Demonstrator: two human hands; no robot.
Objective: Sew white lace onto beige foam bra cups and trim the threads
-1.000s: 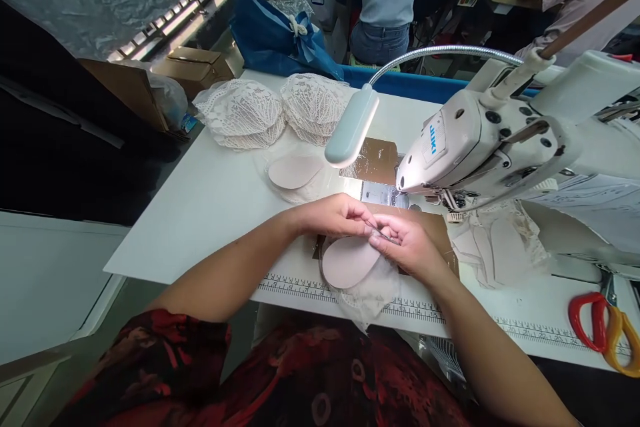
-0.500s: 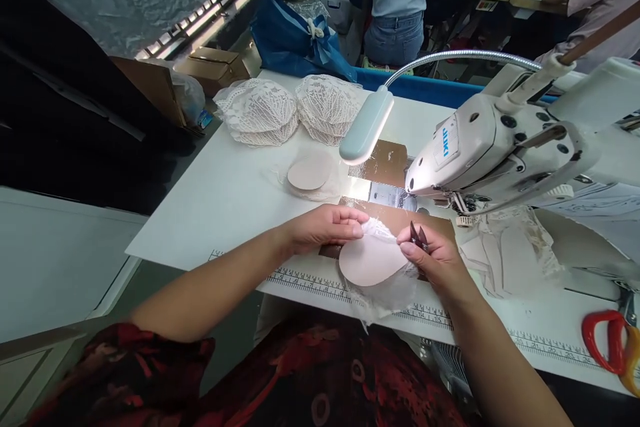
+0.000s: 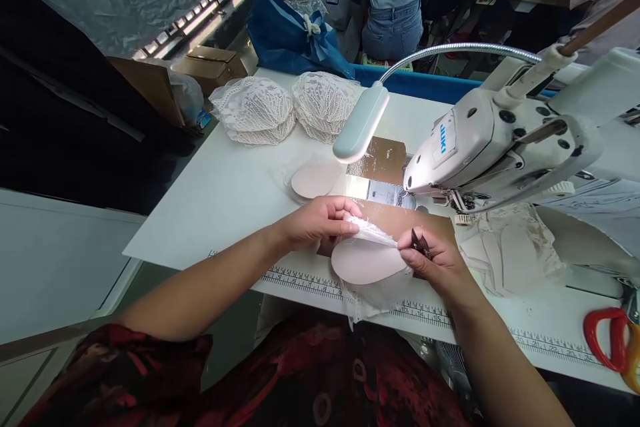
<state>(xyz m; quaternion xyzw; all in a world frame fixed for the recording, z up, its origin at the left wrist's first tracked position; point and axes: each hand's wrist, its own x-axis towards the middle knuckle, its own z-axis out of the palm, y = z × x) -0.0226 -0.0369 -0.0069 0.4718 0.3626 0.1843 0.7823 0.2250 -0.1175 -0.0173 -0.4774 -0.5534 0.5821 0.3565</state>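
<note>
Between my hands is a pale, oval bra cup pad [image 3: 370, 261] with white lace [image 3: 371, 232] along its top edge and more hanging below. My left hand [image 3: 327, 220] pinches the lace at its upper left end between thumb and fingers. At the right end, my right hand [image 3: 433, 257] pinches the lace edge with thumb and forefinger. Dark thread snips [image 3: 420, 244] are tucked in that same hand, their points upward. Just behind stands a white sewing machine [image 3: 467, 140], its needle area lit.
Two stacks of lace cups [image 3: 257, 110] sit at the back left. A loose pad [image 3: 316, 180] lies beyond my left hand. More pale pieces [image 3: 510, 257] lie right of the machine, and red-handled scissors [image 3: 605, 340] at the right edge. A gooseneck lamp [image 3: 363, 121] hangs over the table.
My left hand has shifted slightly left, and the lace edge between my hands is stretched straighter. The pad has tilted and moved a little left. My right hand keeps its pinch.
</note>
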